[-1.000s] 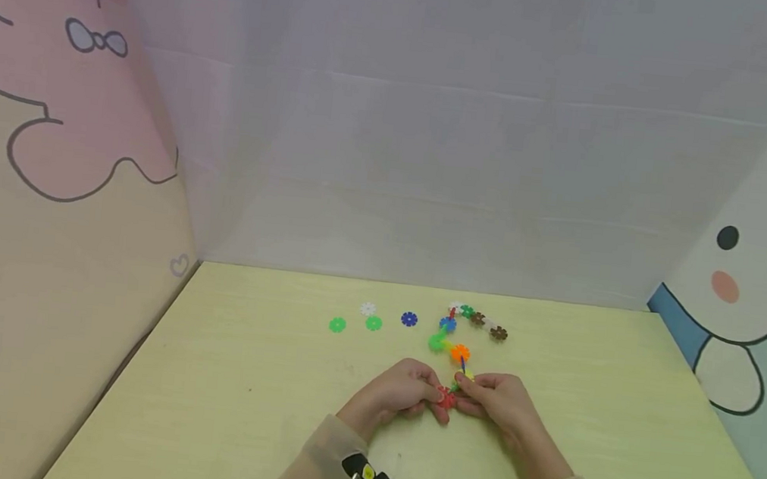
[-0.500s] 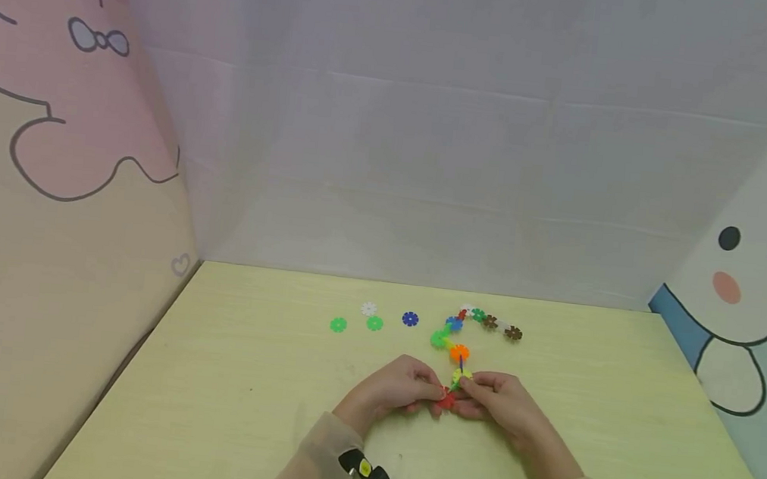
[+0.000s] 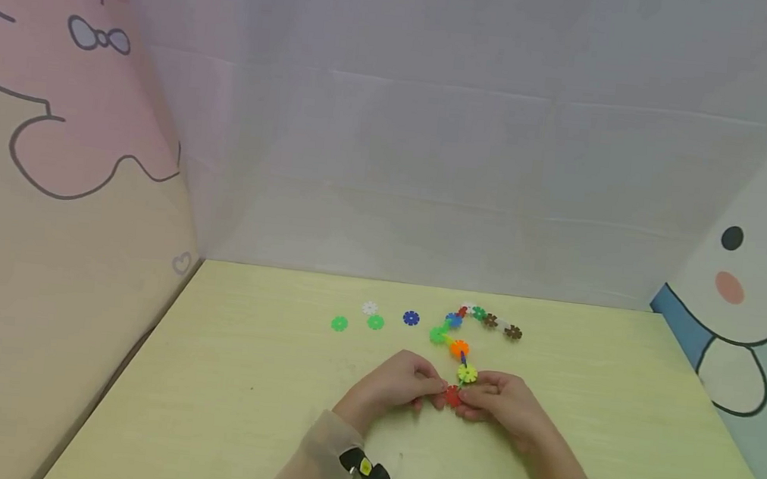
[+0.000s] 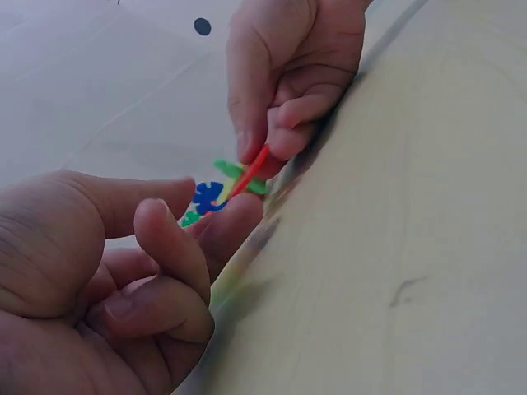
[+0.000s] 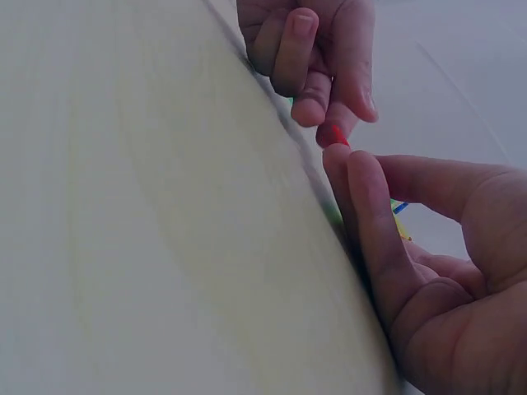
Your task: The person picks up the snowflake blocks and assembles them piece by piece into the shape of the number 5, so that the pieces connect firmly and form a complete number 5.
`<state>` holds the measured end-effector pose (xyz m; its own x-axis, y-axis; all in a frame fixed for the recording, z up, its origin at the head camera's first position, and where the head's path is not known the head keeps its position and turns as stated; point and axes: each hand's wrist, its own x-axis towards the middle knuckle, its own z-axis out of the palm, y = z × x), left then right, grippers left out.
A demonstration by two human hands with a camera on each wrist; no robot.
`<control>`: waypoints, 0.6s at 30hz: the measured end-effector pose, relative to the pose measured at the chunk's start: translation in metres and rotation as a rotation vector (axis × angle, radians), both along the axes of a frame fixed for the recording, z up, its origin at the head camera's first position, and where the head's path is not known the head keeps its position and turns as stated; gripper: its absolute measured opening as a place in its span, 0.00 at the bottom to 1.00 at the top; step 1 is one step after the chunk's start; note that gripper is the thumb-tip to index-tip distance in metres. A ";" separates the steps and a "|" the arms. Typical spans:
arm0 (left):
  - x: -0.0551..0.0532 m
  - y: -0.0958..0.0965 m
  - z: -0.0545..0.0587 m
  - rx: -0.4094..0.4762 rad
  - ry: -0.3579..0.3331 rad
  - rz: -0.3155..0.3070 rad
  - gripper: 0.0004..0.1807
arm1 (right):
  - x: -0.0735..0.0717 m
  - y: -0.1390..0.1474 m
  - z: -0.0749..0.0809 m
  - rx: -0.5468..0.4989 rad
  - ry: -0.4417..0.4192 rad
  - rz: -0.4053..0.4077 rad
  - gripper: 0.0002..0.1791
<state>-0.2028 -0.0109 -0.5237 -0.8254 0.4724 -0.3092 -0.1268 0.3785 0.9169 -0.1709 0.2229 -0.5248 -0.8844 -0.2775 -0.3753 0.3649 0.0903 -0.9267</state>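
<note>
A chain of notched plastic snowflake discs lies across the table, ending near me in a red disc (image 3: 453, 396). My right hand (image 3: 502, 403) pinches that red disc by its right side. My left hand (image 3: 398, 385) is at its left edge. In the left wrist view, the left index finger touches the red disc (image 4: 249, 174) while the thumb stands apart from it. Above the red disc comes a yellow disc (image 3: 467, 374), then an orange disc (image 3: 459, 349). In the right wrist view, fingers hide most of the red disc (image 5: 339, 136).
The chain runs on past a green disc (image 3: 438, 335) and a blue disc (image 3: 454, 320) to a brown disc (image 3: 514, 332). Loose discs lie left of it: dark blue (image 3: 411, 318), white (image 3: 369, 308) and two green, one (image 3: 339, 324) farthest left. A pale wall (image 3: 391, 156) stands behind the table (image 3: 238, 409).
My right fingers have shifted from the yellow disc down to the red one. The left thumb has come off the red disc. The chain's far end swung right, then stayed.
</note>
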 end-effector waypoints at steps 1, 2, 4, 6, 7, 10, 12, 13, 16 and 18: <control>-0.002 -0.003 0.002 -0.026 0.033 0.020 0.10 | 0.000 0.001 0.000 0.011 0.001 -0.015 0.42; -0.005 -0.006 0.003 -0.056 0.068 0.049 0.10 | -0.001 0.003 0.001 0.023 0.002 -0.026 0.43; -0.014 -0.013 0.006 -0.124 0.128 0.131 0.10 | -0.002 0.006 0.001 0.041 0.000 -0.048 0.42; -0.025 -0.019 0.008 -0.211 0.202 0.216 0.08 | -0.003 0.009 0.002 0.048 -0.003 -0.053 0.41; -0.032 -0.021 0.009 -0.252 0.239 0.249 0.07 | -0.003 0.010 0.001 0.047 -0.003 -0.053 0.41; -0.053 -0.025 0.009 -0.368 0.353 0.292 0.08 | -0.005 0.014 0.001 0.029 -0.011 -0.046 0.41; -0.064 -0.025 0.007 -0.429 0.412 0.267 0.14 | -0.005 0.015 0.000 0.018 -0.014 -0.040 0.40; -0.069 -0.025 0.006 -0.452 0.437 0.249 0.17 | -0.005 0.016 -0.001 0.013 -0.016 -0.039 0.39; -0.078 -0.023 0.003 -0.519 0.501 0.195 0.23 | -0.005 0.016 -0.001 0.000 -0.017 -0.033 0.38; -0.079 -0.022 0.002 -0.550 0.523 0.183 0.23 | -0.004 0.016 -0.002 -0.008 -0.020 -0.028 0.40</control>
